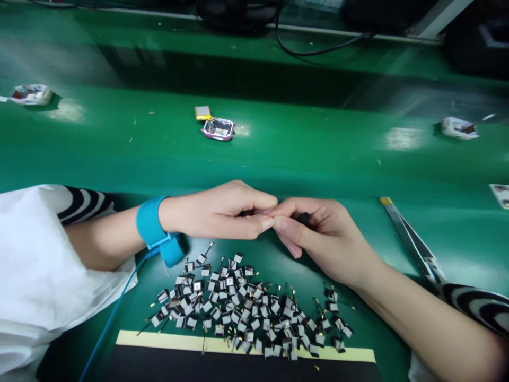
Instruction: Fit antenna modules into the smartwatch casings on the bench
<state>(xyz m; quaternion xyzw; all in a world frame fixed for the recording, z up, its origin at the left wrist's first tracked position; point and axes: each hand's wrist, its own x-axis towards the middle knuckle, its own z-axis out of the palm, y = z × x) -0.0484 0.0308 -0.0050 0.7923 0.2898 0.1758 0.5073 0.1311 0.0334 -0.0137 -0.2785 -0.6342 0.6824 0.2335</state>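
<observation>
My left hand (226, 209) and my right hand (330, 233) meet above the green bench, thumbs and fingertips pinched together and touching. A small black part (303, 218) shows between the curled fingers of my right hand; the rest of it is hidden. Whatever my left fingertips pinch is covered by the fingers. Just below the hands lies a loose pile of small grey-and-black square parts (238, 302), many with short black leads and gold-coloured tips. A blue wrist strap (151, 223) with a blue cord circles my left wrist.
Metal tweezers (409, 233) lie beside my right forearm. An opened purple-rimmed device (218, 129) with a yellow-edged battery (202, 113) lies ahead. White opened devices stand at far left (32, 94) and far right (459, 128). A black mat (238, 366) with a pale yellow edge lies in front.
</observation>
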